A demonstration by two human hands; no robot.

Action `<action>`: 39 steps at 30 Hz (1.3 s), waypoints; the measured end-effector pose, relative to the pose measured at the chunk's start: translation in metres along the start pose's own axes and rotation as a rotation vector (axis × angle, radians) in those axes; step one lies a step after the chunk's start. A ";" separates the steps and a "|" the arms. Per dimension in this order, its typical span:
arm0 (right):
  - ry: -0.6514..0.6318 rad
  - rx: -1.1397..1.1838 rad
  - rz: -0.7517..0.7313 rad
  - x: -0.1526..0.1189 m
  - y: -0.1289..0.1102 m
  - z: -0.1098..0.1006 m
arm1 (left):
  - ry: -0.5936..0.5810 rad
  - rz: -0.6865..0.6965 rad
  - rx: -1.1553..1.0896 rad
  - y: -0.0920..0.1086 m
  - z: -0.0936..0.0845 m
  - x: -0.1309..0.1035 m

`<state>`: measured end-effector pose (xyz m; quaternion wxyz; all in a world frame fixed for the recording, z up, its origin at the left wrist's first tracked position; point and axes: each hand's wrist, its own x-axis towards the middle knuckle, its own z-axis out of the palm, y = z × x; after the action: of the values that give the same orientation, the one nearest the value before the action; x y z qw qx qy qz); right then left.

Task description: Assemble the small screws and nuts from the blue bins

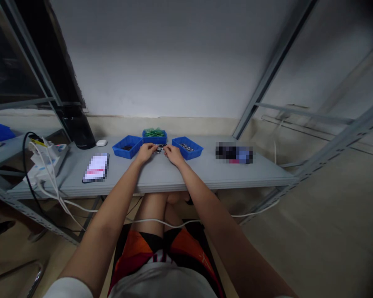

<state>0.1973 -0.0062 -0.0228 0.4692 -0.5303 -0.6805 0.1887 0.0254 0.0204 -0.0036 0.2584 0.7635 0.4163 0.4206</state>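
Observation:
Both hands meet over the grey table between three blue bins. My left hand [146,152] has its fingers closed at a small cluster of dark and shiny parts [160,149], too small to make out. From the other side, my right hand [173,154] pinches at the same cluster. The left blue bin [122,153] holds some dark small pieces. Behind the hands, the middle bin [154,140] is heaped with green pieces [154,132]. Small shiny metallic pieces [187,147] lie in the right blue bin [194,156].
A phone [96,167] lies left on the table [161,178], near a white case [101,142] and a black container [78,127]. Power strips with cables [51,161] stand at the far left. A blurred object [234,153] is on the right. Metal shelf posts flank the table.

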 end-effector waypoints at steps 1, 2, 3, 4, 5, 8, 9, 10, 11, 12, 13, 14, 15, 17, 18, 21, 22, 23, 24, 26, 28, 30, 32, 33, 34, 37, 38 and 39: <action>0.004 0.002 0.001 0.000 0.000 0.000 | 0.006 0.003 0.003 0.000 0.000 0.000; 0.005 0.002 0.002 0.000 -0.001 -0.001 | 0.008 0.010 0.005 -0.001 0.000 0.000; 0.004 0.000 0.000 0.000 -0.001 -0.001 | 0.009 0.016 0.006 -0.001 0.000 0.001; 0.002 -0.003 -0.003 -0.001 -0.002 -0.001 | 0.013 0.023 0.006 -0.001 0.000 0.001; -0.003 -0.005 -0.007 -0.002 -0.004 -0.002 | 0.022 0.029 0.005 -0.002 0.000 0.001; -0.055 0.007 -0.017 -0.004 -0.007 -0.001 | 0.067 0.042 -0.001 -0.003 0.001 0.003; -0.086 0.014 -0.024 -0.005 -0.007 0.000 | 0.080 0.045 -0.003 -0.003 0.001 0.003; -0.116 0.018 -0.034 -0.005 -0.008 0.000 | 0.087 0.049 -0.004 -0.003 0.002 0.003; -0.141 0.017 -0.043 -0.006 -0.008 0.001 | 0.088 0.052 -0.003 -0.003 0.002 0.003; -0.160 0.010 -0.054 -0.006 -0.009 0.001 | 0.084 0.055 -0.003 -0.003 0.002 0.003; -0.172 0.001 -0.064 -0.007 -0.009 0.002 | 0.077 0.060 -0.002 -0.003 0.002 0.003; -0.178 -0.008 -0.073 -0.007 -0.009 0.002 | 0.070 0.069 0.000 -0.003 0.002 0.003; -0.183 -0.015 -0.080 -0.007 -0.010 0.002 | 0.064 0.078 0.001 -0.002 0.002 0.003; -0.197 -0.023 -0.091 -0.008 -0.011 0.002 | 0.053 0.096 -0.001 -0.002 0.002 0.002; -0.204 -0.027 -0.096 -0.009 -0.012 0.002 | 0.049 0.102 -0.003 -0.002 0.002 0.002; -0.180 -0.048 -0.092 -0.009 -0.013 0.001 | 0.051 0.096 -0.028 0.000 0.002 0.002; -0.150 -0.052 -0.086 -0.008 -0.013 0.001 | 0.057 0.085 -0.038 0.001 0.001 0.002; -0.111 -0.050 -0.079 -0.007 -0.013 0.000 | 0.064 0.073 -0.048 0.001 0.001 0.002; -0.068 -0.039 -0.069 -0.006 -0.012 0.000 | 0.068 0.062 -0.053 0.002 0.000 0.002; 0.009 0.007 -0.049 -0.004 -0.010 -0.001 | 0.063 0.053 -0.045 0.003 -0.001 0.001; 0.059 0.058 -0.040 -0.001 -0.008 -0.001 | 0.031 0.061 -0.021 0.003 0.000 0.000; 0.076 0.085 -0.045 -0.001 -0.008 -0.001 | -0.032 0.080 -0.002 0.003 0.002 0.000; 0.071 0.088 -0.061 -0.001 -0.009 -0.001 | -0.100 0.103 0.005 0.001 0.005 -0.001; 0.066 0.083 -0.067 -0.001 -0.009 -0.001 | -0.122 0.111 0.007 0.000 0.006 -0.001; 0.066 0.078 -0.071 -0.001 -0.009 -0.001 | -0.132 0.115 0.012 0.000 0.008 -0.001; 0.075 0.066 -0.069 -0.001 -0.008 -0.002 | -0.105 0.108 0.031 -0.002 0.009 0.000; 0.073 0.063 -0.065 -0.001 -0.007 -0.002 | -0.083 0.102 0.040 -0.002 0.008 0.000; 0.068 0.058 -0.059 -0.001 -0.006 -0.002 | -0.058 0.096 0.050 -0.002 0.008 0.000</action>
<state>0.1952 -0.0098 -0.0177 0.5123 -0.5022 -0.6740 0.1763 0.0311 0.0210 -0.0089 0.2309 0.8008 0.3816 0.3997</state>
